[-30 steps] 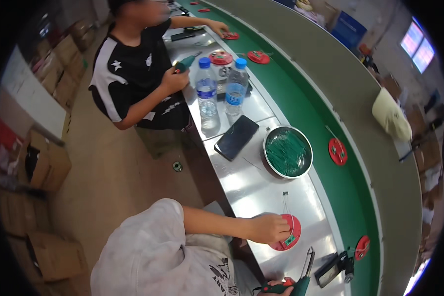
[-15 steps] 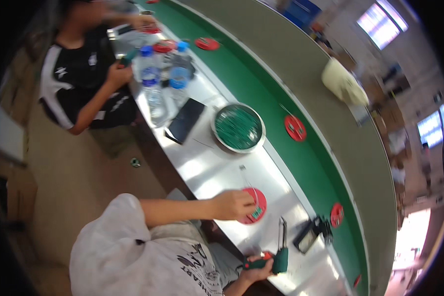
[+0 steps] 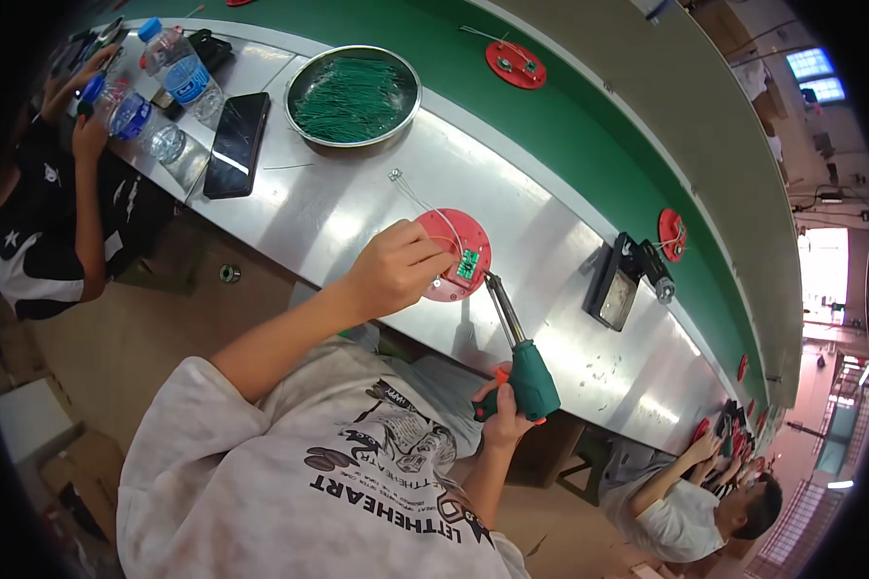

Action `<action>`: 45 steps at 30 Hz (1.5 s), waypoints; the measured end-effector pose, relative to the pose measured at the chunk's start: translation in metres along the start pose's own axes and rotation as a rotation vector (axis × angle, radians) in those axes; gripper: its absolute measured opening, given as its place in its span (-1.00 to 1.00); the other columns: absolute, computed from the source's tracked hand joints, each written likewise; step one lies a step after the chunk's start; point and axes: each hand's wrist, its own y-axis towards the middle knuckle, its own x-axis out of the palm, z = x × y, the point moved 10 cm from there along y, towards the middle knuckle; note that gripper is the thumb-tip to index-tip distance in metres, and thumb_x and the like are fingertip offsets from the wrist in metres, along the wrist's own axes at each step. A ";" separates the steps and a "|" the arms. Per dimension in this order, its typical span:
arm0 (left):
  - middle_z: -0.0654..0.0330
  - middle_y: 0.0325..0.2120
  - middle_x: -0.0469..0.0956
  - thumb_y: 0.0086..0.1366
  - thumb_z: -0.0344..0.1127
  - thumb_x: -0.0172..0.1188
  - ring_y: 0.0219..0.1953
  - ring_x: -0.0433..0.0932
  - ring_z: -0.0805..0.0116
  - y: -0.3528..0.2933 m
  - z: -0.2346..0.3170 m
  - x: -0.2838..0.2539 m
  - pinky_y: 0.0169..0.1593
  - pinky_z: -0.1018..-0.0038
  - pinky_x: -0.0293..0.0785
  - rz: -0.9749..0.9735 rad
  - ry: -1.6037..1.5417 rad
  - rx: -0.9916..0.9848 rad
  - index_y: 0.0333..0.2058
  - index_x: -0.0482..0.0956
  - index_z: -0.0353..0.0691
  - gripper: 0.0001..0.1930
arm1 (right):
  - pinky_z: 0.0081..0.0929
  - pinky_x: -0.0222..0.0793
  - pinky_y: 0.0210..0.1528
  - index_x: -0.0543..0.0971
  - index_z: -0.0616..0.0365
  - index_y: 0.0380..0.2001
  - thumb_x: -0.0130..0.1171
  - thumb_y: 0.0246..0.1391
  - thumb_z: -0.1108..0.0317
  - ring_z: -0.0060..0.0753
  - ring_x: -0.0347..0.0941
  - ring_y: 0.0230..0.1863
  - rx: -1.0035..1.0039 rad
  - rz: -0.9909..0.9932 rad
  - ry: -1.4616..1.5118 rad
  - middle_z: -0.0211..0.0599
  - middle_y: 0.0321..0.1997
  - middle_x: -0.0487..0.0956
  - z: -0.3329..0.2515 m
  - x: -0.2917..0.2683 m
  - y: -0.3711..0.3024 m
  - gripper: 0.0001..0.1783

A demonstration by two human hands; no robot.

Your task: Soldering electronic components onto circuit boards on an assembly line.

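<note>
My left hand (image 3: 401,268) is closed in a pinch at the left side of a round red disc (image 3: 472,226) lying on the metal bench. A thin orange wire (image 3: 444,238) runs from its fingers toward a small green circuit board (image 3: 468,263) on the disc. White leads (image 3: 414,193) reach from the disc to a small piece on the bench. Wrapped around the handle of a dark green soldering gun (image 3: 534,381) is my right hand (image 3: 504,415). The gun's metal tip slants up to the disc's edge beside the board; contact cannot be made out.
A steel bowl (image 3: 418,101) of green wires, a black phone (image 3: 238,145) and water bottles (image 3: 185,77) stand to the left. At right lies a black tray (image 3: 612,287) beside a dark stand. Other red discs (image 3: 516,65) sit on the green belt (image 3: 589,135). Co-workers sit at both sides.
The soldering gun has risen from below, bringing its tip to the disc's edge. My left hand stays at the disc. The view has swung, showing more of the bench to the right.
</note>
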 end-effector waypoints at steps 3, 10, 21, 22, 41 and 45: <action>0.19 -0.42 0.59 -0.06 -0.54 0.31 -0.39 0.52 0.19 0.002 0.003 0.004 -0.30 0.33 0.50 -0.002 -0.029 0.002 -0.33 0.66 -0.32 -0.78 | -0.42 0.49 -0.55 0.44 0.42 0.16 0.06 0.21 0.46 -0.27 0.55 -0.55 0.015 -0.030 -0.027 -0.03 -0.08 0.58 0.003 0.000 -0.001 -0.54; 0.25 -0.48 0.53 0.06 -0.40 0.27 -0.37 0.51 0.28 0.000 -0.001 0.013 -0.33 0.37 0.50 -0.019 0.008 -0.024 -0.43 0.63 -0.20 -0.93 | -0.44 0.51 -0.54 0.45 0.43 0.17 0.07 0.21 0.46 -0.29 0.55 -0.48 0.021 -0.077 -0.003 -0.01 -0.08 0.57 0.007 0.011 0.001 -0.54; 0.23 -0.51 0.51 0.06 -0.41 0.27 -0.40 0.50 0.28 -0.002 -0.004 0.013 -0.38 0.37 0.49 -0.033 0.007 -0.030 -0.44 0.62 -0.21 -0.94 | -0.44 0.49 -0.53 0.48 0.44 0.10 0.06 0.20 0.47 -0.30 0.53 -0.56 0.101 -0.078 -0.011 -0.04 -0.18 0.57 0.003 0.015 0.005 -0.59; 0.23 -0.51 0.51 0.06 -0.41 0.27 -0.41 0.50 0.28 -0.003 -0.004 0.013 -0.39 0.37 0.49 -0.036 0.005 -0.031 -0.44 0.62 -0.22 -0.94 | -0.44 0.49 -0.53 0.48 0.44 0.10 0.06 0.20 0.47 -0.30 0.53 -0.56 0.106 -0.079 -0.011 -0.04 -0.18 0.57 0.004 0.015 0.006 -0.59; 0.24 -0.47 0.56 0.03 -0.41 0.24 -0.39 0.54 0.30 -0.003 -0.003 0.010 -0.39 0.38 0.54 -0.025 0.041 -0.016 -0.40 0.64 -0.25 -0.88 | -0.42 0.46 -0.66 0.39 0.49 0.06 0.09 0.20 0.29 -0.27 0.50 -0.67 -0.005 0.103 0.019 0.05 -0.21 0.56 -0.001 -0.010 0.014 -0.51; 0.22 -0.46 0.58 -0.05 -0.48 0.33 -0.42 0.52 0.27 -0.004 -0.002 0.010 -0.40 0.38 0.51 -0.020 0.019 0.004 -0.37 0.67 -0.30 -0.81 | -0.41 0.44 -0.69 0.36 0.50 0.07 0.09 0.21 0.29 -0.27 0.48 -0.70 -0.052 0.145 0.049 0.06 -0.21 0.55 -0.001 -0.027 0.020 -0.50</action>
